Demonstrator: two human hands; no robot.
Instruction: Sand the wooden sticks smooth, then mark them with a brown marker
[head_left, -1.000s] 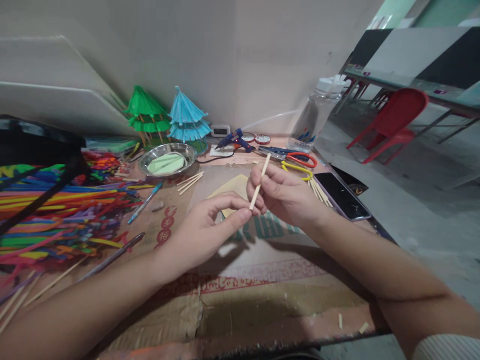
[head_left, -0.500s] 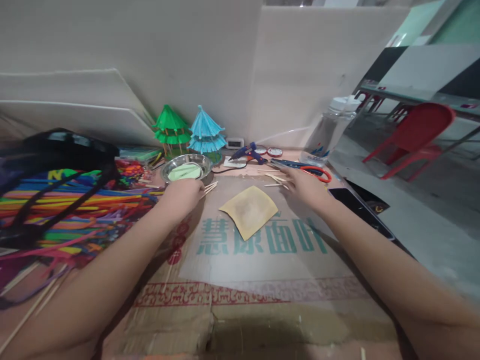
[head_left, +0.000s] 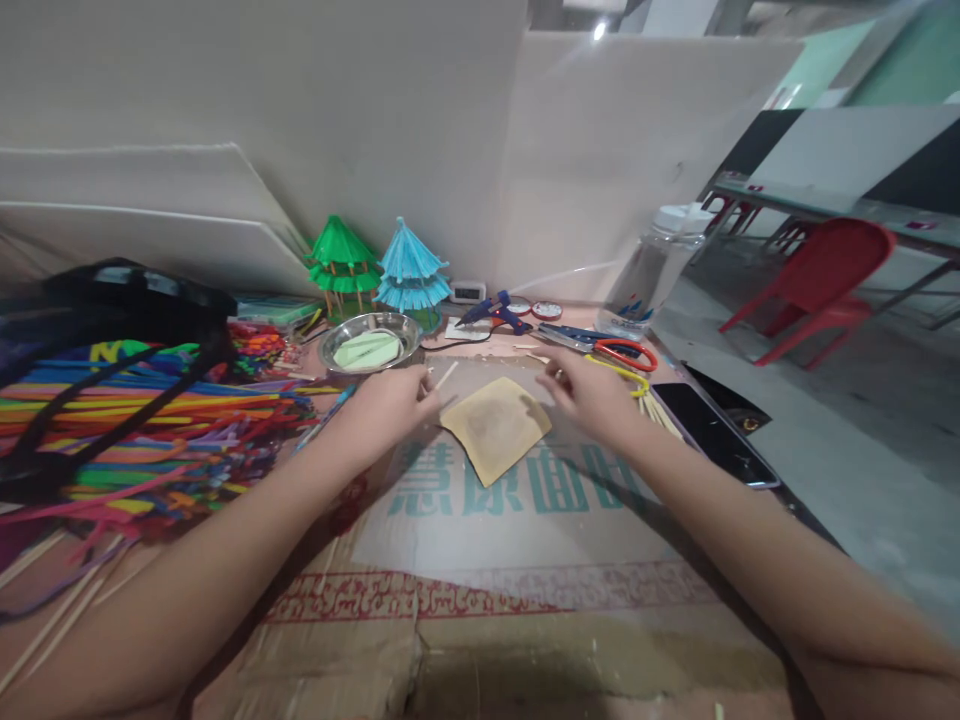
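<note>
My left hand (head_left: 390,405) is closed in a pinch on a short wooden stick (head_left: 447,376) that pokes out to the right of its fingers, just in front of a metal bowl (head_left: 334,352). My right hand (head_left: 589,392) hovers with its fingers curled together near the far right corner of a tan square sheet (head_left: 495,428); what it holds, if anything, is hidden. The sheet lies flat on printed cardboard (head_left: 525,520) between both hands.
A heap of coloured pipe cleaners (head_left: 150,420) and a black bag (head_left: 112,300) fill the left. Green (head_left: 341,255) and blue (head_left: 409,265) paper towers, a glue gun (head_left: 495,312), scissors (head_left: 607,348), a bottle (head_left: 652,270) and a phone (head_left: 712,420) line the back and right.
A second ago both hands held one stick together. They then reached apart toward the bowl and the scissors, and have now drawn back to the tan sheet, the left holding a stick.
</note>
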